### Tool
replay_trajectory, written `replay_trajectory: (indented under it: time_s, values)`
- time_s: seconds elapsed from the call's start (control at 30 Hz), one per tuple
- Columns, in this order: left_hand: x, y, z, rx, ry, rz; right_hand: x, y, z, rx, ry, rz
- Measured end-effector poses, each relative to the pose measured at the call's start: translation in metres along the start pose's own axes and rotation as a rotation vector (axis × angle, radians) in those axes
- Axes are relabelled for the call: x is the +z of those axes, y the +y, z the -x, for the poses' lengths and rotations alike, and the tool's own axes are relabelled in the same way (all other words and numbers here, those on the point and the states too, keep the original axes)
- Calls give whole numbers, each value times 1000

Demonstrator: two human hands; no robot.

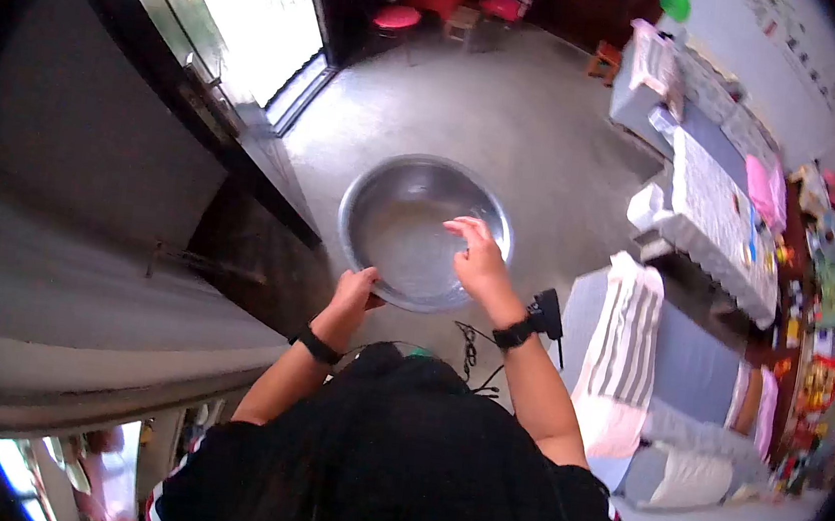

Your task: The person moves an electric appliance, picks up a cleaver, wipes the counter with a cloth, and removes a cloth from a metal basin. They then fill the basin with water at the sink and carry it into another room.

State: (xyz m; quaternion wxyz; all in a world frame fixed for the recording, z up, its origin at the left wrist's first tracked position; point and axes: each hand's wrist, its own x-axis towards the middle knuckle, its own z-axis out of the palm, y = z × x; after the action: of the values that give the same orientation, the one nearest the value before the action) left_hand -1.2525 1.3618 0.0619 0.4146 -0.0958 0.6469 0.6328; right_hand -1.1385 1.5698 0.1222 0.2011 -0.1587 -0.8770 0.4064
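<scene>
A large round metal basin (366, 170) is in front of me, with what looks like a shallow layer of liquid at its bottom. My left hand (355, 292) is closed at the near left rim, thumb toward the top and the other fingers mostly hidden below. Over the right side of the basin is my right hand (479, 258), its fingers partly bent and apart, with nothing visible in them. Whether its fingertips touch anything cannot be made out. Both wrists wear black bands.
A black device (547, 314) with cables is near my right wrist. Right of me is a grey sofa (694, 363) with a striped cloth (627, 331), and beyond it a covered table (718, 224). An open door (183, 87) is at left. Red stools (397, 17) stand at the back.
</scene>
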Motion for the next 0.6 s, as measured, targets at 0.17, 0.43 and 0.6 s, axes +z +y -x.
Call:
replay_trajectory:
  time_s: [0.17, 0.43, 0.6]
  values:
    - [92, 42, -106, -31, -9, -12, -56, 74, -92, 37, 31, -12]
    - [247, 152, -280, 30, -189, -112, -155, 208, -276, 67, 121, -5]
    - [350, 229, -389, -45, -220, -59, -233, 270, -385, 2, 294, 60]
